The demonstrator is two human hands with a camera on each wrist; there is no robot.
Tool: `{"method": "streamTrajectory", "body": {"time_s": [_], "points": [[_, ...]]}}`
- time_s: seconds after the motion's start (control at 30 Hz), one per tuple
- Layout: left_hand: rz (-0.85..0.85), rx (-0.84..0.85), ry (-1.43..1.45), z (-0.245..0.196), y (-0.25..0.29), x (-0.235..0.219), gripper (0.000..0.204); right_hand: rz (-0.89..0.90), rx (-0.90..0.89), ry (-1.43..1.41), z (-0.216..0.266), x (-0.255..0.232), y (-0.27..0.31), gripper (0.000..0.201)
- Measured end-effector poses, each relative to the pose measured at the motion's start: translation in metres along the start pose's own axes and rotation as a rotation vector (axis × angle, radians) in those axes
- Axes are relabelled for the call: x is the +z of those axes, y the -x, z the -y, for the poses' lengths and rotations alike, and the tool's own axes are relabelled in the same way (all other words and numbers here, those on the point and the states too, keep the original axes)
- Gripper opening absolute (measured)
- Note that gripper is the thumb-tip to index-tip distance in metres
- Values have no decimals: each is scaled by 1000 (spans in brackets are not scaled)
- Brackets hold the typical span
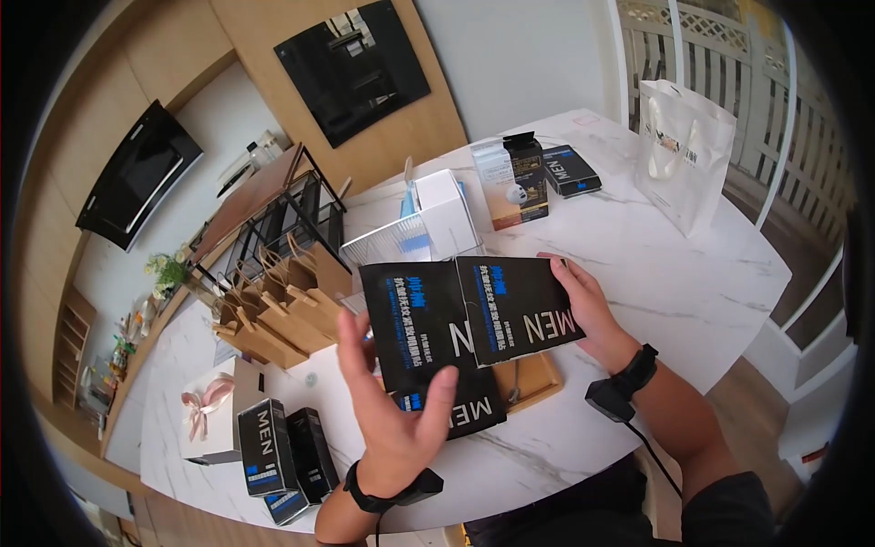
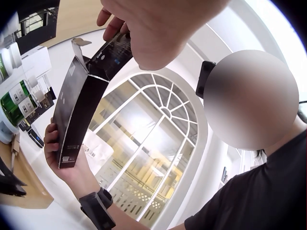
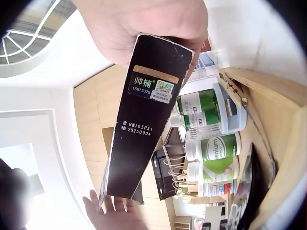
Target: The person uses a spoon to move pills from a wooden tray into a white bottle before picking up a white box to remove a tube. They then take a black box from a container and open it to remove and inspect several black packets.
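Note:
My right hand (image 1: 583, 305) grips a black box (image 1: 519, 314) lettered MEN, fingers curled round its side. In the left wrist view, the box has open flaps (image 2: 79, 48) at its upper end. A flat black packet (image 1: 410, 319) with matching print meets the box's left end. My left hand (image 1: 392, 401) holds this packet, thumb in front and fingers partly hidden behind it. Below them, another black MEN packet (image 1: 469, 415) overlaps a wooden tray (image 1: 542, 387). The right wrist view shows a label sticker (image 3: 153, 88) on the box's narrow side.
Two black MEN boxes (image 1: 264, 447) stand beside a white gift box (image 1: 214, 424) with a pink bow. Brown paper bags (image 1: 283, 319) are at left. A tall carton (image 1: 510, 187), a black box (image 1: 572, 170) and a white shopping bag (image 1: 684, 159) sit farther back. Green bottles (image 3: 199, 108) stand nearby.

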State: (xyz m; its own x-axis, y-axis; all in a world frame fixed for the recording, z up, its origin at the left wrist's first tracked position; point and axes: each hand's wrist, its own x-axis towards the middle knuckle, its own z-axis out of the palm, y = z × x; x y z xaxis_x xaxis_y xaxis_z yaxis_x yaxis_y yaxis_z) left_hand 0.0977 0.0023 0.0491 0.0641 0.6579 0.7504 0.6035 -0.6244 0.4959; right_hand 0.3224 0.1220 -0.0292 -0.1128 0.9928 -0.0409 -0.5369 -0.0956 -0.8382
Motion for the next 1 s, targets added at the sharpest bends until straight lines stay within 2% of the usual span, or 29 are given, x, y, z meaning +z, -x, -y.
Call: {"method": "streamTrajectory", "body": {"time_s": [0.03, 0.1, 0.17, 0.23, 0.27, 0.3, 0.37, 0.4, 0.47, 0.57, 0.6, 0.63, 0.7, 0.73, 0.77, 0.83, 0.87, 0.9, 0.97, 1.0], "points": [[-35, -48, -7, 0, -2, -1, 105, -3, 2, -3, 1, -1, 0, 38], [-44, 10, -103, 0, -5, -3, 102, 0, -2, 3, 1, -1, 0, 38], [-174, 137, -115, 0, -7, 2, 102, -3, -19, -10, -1, 0, -1, 38], [219, 100, -126, 2, -5, 0, 103, -6, -37, -21, -2, 0, -1, 38], [354, -30, 140, 2, -3, 7, 105, -7, -40, -1, -1, 1, 0, 38], [385, -116, 294, -5, -4, 11, 106, -7, -42, 20, 0, 1, 1, 38], [273, 27, 53, 1, -1, 13, 102, 1, -54, 14, -1, 1, 0, 38], [276, 28, 54, 3, 0, 13, 102, 9, -66, 5, -2, 0, 0, 38], [101, 87, -28, 8, 0, 10, 95, 5, -61, -6, -2, -2, -1, 38], [60, 107, -53, 13, -2, 4, 88, -6, -38, -48, -2, 0, -3, 38], [-9, 123, -62, 6, -6, 4, 70, -18, -25, -82, -1, 0, -4, 38], [-9, 108, -65, 5, -9, -1, 70, -18, -10, -78, 0, -1, -3, 38], [95, 95, -98, 7, -16, -18, 42, 40, 43, -152, 6, -3, -2, 38], [105, 20, -43, 5, -18, -21, 25, 30, 73, -142, 9, -3, -2, 39], [112, 22, -48, 6, -18, -26, 25, 28, 73, -150, 9, -3, -3, 39], [489, -151, 25, 12, -17, -36, 28, 56, 86, -187, 10, -6, -4, 40], [682, -166, -75, 14, -15, -41, 43, 80, 79, -211, 9, -7, -4, 41], [690, -170, -77, 17, -8, -42, 43, 75, 83, -217, 8, -9, -6, 41], [885, -21, -316, 33, 15, -42, 59, 127, 89, -234, 4, -11, -9, 42], [944, -114, -396, 43, 29, -46, 76, 132, 90, -236, 5, -9, -6, 43]]}}
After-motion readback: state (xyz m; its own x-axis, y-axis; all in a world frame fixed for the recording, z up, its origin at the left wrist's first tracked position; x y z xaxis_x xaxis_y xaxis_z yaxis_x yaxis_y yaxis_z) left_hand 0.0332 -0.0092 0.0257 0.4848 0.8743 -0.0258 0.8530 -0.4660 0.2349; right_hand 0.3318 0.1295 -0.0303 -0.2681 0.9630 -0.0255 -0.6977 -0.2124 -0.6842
